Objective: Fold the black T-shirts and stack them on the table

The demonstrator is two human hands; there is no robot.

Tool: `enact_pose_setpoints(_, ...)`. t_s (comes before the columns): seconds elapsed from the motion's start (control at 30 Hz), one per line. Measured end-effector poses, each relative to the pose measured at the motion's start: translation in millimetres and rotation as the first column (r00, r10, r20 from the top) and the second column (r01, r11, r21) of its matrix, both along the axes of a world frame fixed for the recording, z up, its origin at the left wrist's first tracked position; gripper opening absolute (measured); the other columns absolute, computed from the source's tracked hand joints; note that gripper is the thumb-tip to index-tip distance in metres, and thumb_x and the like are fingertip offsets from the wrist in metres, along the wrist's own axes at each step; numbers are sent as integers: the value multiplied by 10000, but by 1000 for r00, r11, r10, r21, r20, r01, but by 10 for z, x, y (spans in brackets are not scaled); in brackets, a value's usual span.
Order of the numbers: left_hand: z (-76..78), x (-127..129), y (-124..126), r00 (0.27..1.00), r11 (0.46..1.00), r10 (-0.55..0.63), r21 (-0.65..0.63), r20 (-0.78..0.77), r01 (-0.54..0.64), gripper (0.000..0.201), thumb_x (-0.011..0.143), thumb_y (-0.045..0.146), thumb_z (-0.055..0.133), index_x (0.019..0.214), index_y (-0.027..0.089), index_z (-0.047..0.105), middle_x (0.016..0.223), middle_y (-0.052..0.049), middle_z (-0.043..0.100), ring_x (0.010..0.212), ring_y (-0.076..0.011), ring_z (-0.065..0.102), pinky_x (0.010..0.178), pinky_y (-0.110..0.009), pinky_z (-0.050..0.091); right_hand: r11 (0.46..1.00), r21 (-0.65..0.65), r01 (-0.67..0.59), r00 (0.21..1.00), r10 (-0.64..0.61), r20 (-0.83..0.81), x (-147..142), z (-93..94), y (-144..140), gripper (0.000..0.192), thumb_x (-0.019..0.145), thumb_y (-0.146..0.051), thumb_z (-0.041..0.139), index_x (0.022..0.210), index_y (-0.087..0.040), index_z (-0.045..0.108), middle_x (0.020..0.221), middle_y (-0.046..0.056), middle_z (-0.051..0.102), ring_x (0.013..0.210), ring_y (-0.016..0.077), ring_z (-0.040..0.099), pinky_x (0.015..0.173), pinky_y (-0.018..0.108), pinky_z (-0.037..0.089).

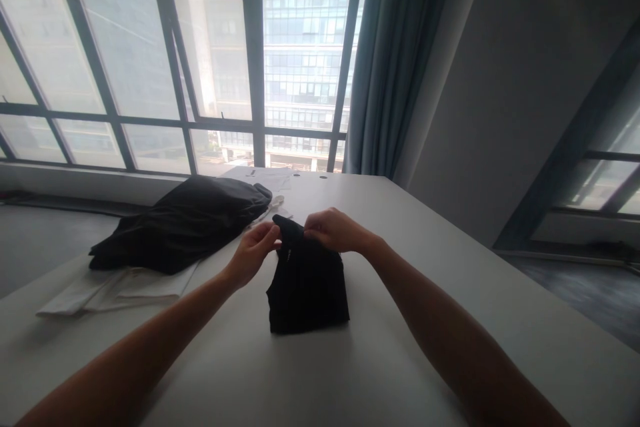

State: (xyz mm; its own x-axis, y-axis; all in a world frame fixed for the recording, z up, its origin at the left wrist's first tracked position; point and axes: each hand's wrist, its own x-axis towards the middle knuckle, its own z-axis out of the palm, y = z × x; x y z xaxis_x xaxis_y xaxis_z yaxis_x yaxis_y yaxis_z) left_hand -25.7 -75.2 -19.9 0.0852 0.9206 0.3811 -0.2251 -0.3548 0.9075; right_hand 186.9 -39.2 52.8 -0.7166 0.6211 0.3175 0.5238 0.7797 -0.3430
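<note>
Black cloth (310, 293), matte and apparently folded, a small pale mark near its upper left, lies on the white table (240, 373) just below the frame's centre. Its long axis runs up the frame — top end leaning slightly left. Left hand (256, 245) and right hand (334, 229) both pinch that end — fingertips closed on fabric.

Black cloth (310, 290), folded into a compact bundle, lies mid-scene, far end pinched up, small pale mark (289, 255) toward its far left
</note>
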Motion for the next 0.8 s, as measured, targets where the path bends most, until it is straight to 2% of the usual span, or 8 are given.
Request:
enact_pose_setpoints(0.17,-64,13,20,991,996,-88,19,-99,90,407,622,420,869,903,165,720,954,-82,725,1035,-300,649,867,-370,522,975,-195,-110,957,51,-285,-13,-29,35,95,925,-275,555,905,-193,598,702,-8,654,647,163,656,664,328,554)
enact_pose_setpoints(0.27,-91,30,30,990,993,-115,-32,-80,112,472,552,327,895,959,167,716,928,-82,739,981,-316,678,787,-361,546,914,-303,-270,914,144,-379,-44,-58,19,188,931,-374,579,996,-197,575,886,34,710,835,190,705,781,367,577)
enact_pose_setpoints(0.33,-94,27,35,994,993,-92,-85,-65,86,489,524,282,890,967,165,718,894,-79,745,920,-323,695,706,-349,556,888,-325,-326,924,226,-309,-63,-71,-22,355,886,-422,658,1146,-196,573,1123,84,700,1048,217,676,905,387,549)
enact_pose_setpoints(0.43,-111,-5,58,999,989,-8,-147,-50,0,444,515,258,866,925,157,727,831,-78,747,837,-323,705,644,-354,564,896,-335,-293,956,277,-95,-106,-113,-99,815,734,-495,808,1426,-240,458,1425,114,547,1292,271,539,1048,407,467)
enact_pose_setpoints(0.53,-182,-42,102,998,974,31,-224,-47,-41,372,569,277,825,906,150,732,775,-78,739,741,-297,709,612,-365,573,924,-284,-255,963,268,7,-188,-218,-142,1179,582,-543,888,1560,-276,287,1594,123,329,1446,324,344,1152,434,357)
enact_pose_setpoints(0.6,-247,-54,133,999,959,33,-279,-42,-43,320,608,297,796,882,145,731,734,-78,729,681,-271,702,594,-357,572,940,-229,-251,965,261,15,-253,-310,-144,1300,541,-542,908,1593,-280,192,1640,133,208,1487,341,249,1178,452,311)
enact_pose_setpoints(0.7,-316,-54,175,999,948,42,-314,-20,-47,288,606,298,786,840,145,717,710,-78,722,671,-263,696,596,-352,567,966,-126,-227,972,233,31,-327,-417,-136,1312,580,-533,896,1607,-271,121,1648,164,153,1482,366,253,1161,485,324)
enact_pose_setpoints(0.8,-316,-61,208,991,959,128,-259,31,-116,339,578,282,792,875,144,699,766,-70,733,761,-280,701,665,-370,574,981,36,-192,981,190,48,-375,-449,-158,1108,738,-484,812,1600,-233,163,1618,194,233,1443,373,329,1128,513,357)
